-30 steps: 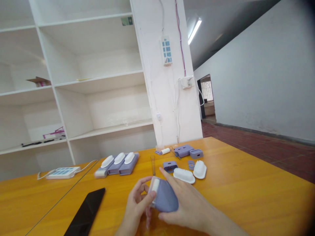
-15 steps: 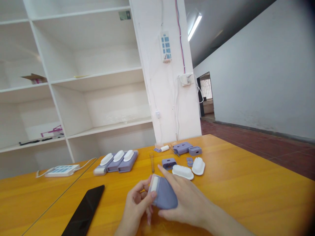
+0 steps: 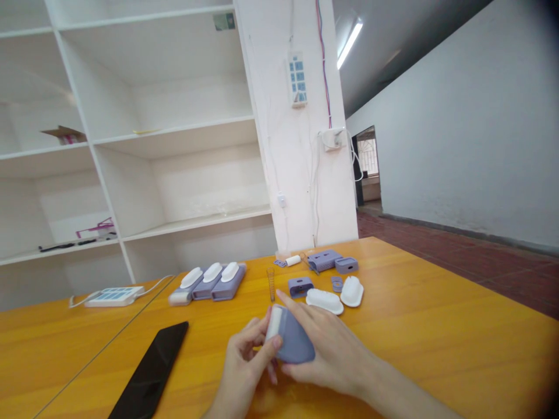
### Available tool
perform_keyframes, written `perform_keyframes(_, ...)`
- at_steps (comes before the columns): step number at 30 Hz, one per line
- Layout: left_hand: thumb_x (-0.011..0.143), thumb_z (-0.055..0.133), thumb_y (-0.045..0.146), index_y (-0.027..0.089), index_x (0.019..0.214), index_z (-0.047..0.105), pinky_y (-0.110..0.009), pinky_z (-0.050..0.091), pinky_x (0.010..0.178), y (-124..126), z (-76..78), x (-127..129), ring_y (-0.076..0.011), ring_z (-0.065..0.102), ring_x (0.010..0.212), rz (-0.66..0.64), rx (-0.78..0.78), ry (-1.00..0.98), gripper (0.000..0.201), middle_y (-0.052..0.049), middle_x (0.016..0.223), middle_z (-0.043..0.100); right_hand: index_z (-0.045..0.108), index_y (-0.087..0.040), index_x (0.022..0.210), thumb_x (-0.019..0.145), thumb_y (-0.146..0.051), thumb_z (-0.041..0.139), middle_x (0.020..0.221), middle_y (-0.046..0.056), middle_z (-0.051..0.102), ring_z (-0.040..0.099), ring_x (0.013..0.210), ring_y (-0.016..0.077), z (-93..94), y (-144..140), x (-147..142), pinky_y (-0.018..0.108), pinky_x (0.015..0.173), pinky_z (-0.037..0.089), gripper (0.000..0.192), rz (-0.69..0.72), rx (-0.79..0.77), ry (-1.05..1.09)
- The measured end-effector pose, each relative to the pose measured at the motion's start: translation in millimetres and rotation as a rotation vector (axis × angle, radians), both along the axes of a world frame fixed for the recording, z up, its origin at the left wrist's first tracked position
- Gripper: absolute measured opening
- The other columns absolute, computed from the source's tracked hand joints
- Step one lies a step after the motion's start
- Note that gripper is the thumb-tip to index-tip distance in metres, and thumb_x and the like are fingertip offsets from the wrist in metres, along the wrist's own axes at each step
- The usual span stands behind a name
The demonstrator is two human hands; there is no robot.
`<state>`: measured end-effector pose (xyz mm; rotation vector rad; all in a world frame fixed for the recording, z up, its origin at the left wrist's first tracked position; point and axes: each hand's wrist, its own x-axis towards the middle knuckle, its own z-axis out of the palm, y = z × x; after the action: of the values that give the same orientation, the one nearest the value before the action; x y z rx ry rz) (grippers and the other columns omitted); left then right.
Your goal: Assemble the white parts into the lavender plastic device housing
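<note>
Both hands meet on one lavender plastic housing (image 3: pixel 293 340), a rounded shell with a white insert (image 3: pixel 274 323) at its left end, held just above the surface (image 3: pixel 437 343) near its near edge. The right hand (image 3: pixel 332 349) cups the shell from the right, index finger laid along its far side and palm under its curved back. The left hand (image 3: pixel 244 364) pinches the white end, thumb on the near face and fingers curled behind; each grip is closed on the housing, none slack.

To do this well, the right hand should probably stay the steady cradle while the left thumb presses the white piece squarely, not at a slant, so it seats evenly; whether it is already fully home cannot be told.

The housing lies between the two grips, tilted, white end toward the left hand. Toward the far edge lie three finished units (image 3: pixel 209 282) in a row, a small spring (image 3: pixel 271 282) standing upright, loose white caps (image 3: pixel 334 298) and lavender parts (image 3: pixel 325 262). A black phone (image 3: pixel 152 372) lies flat to the left.
</note>
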<state>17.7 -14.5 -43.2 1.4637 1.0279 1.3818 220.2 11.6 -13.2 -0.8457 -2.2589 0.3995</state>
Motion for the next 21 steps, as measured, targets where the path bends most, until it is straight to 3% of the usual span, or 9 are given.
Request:
perform_keyframes(6,0.086,0.073,0.045,0.019,0.131,0.069,-0.018,0.047,0.042,9.1,8.1,3.2,-0.0063,0.052,0.046,0.127,0.041,0.003,0.052,-0.001,0.077,0.066,0.029,-0.025,0.158,0.068,-0.035,0.082,0.148,0.01,0.056,0.055,0.13,0.031,-2.7,8.2,-18.6,0.045,0.111,0.04,0.105,-0.104,-0.052,0.087)
perform_keyframes(8,0.085,0.074,0.046,0.019,0.129,0.07,-0.019,0.053,0.051,14.4,9.1,3.3,-0.0117,0.064,0.062,0.143,0.031,-0.03,0.052,-0.006,0.101,0.074,0.029,-0.021,0.158,0.068,-0.037,0.083,0.15,0.013,0.053,0.052,0.134,0.0324,-4.4,8.1,-28.8,0.047,0.112,0.04,0.106,-0.16,-0.089,0.125)
perform_keyframes(10,0.08,0.08,0.043,0.019,0.125,0.07,-0.021,0.059,0.075,19.6,7.5,2.0,-0.0193,0.071,0.094,0.154,0.016,-0.074,0.051,-0.008,0.121,0.073,0.03,-0.021,0.158,0.067,-0.034,0.083,0.153,0.014,0.05,0.049,0.137,0.0324,-6.0,6.0,-36.4,0.047,0.113,0.039,0.106,-0.189,-0.128,0.158)
perform_keyframes(12,0.076,0.084,0.042,0.018,0.121,0.067,-0.025,0.056,0.09,24.8,3.0,-1.1,-0.0223,0.069,0.107,0.16,-0.018,-0.122,0.053,-0.009,0.12,0.075,0.031,-0.022,0.157,0.067,-0.034,0.085,0.155,0.012,0.048,0.046,0.14,0.0311,-7.0,3.0,-38.3,0.046,0.116,0.036,0.105,-0.177,-0.175,0.183)
perform_keyframes(14,0.076,0.082,0.047,0.018,0.114,0.061,-0.026,0.06,0.07,30.4,-3.1,-6.5,-0.0185,0.073,0.079,0.175,-0.074,-0.166,0.052,-0.006,0.095,0.078,0.031,-0.022,0.157,0.073,-0.039,0.082,0.156,0.011,0.046,0.046,0.14,0.0281,-8.0,0.7,-34.3,0.043,0.117,0.036,0.099,-0.137,-0.234,0.203)
perform_keyframes(16,0.078,0.08,0.051,0.018,0.104,0.057,-0.02,0.049,0.045,36.0,-8.3,-13.9,-0.0104,0.059,0.048,0.22,-0.125,-0.198,0.048,0.003,0.068,0.069,0.036,-0.021,0.154,0.084,-0.044,0.074,0.152,0.011,0.051,0.052,0.135,0.0254,-9.2,-0.1,-26.7,0.039,0.111,0.043,0.083,-0.092,-0.3,0.223)
perform_keyframes(18,0.08,0.077,0.052,0.019,0.098,0.055,-0.015,0.036,0.036,40.7,-10.5,-21.9,-0.0055,0.047,0.039,0.272,-0.153,-0.208,0.044,0.009,0.058,0.057,0.05,-0.019,0.144,0.092,-0.045,0.064,0.137,0.01,0.063,0.062,0.12,0.0239,-10.7,0.4,-19.3,0.035,0.099,0.052,0.06,-0.046,-0.348,0.23)
perform_keyframes(21,0.086,0.072,0.05,0.017,0.102,0.057,-0.015,0.037,0.038,44.1,-8.1,-31.2,-0.0058,0.053,0.044,0.306,-0.163,-0.189,0.039,0.006,0.065,0.061,0.065,-0.02,0.127,0.094,-0.043,0.062,0.115,0.007,0.073,0.069,0.098,0.0235,-12.8,1.1,-13.9,0.034,0.085,0.056,0.04,0.009,-0.374,0.215)
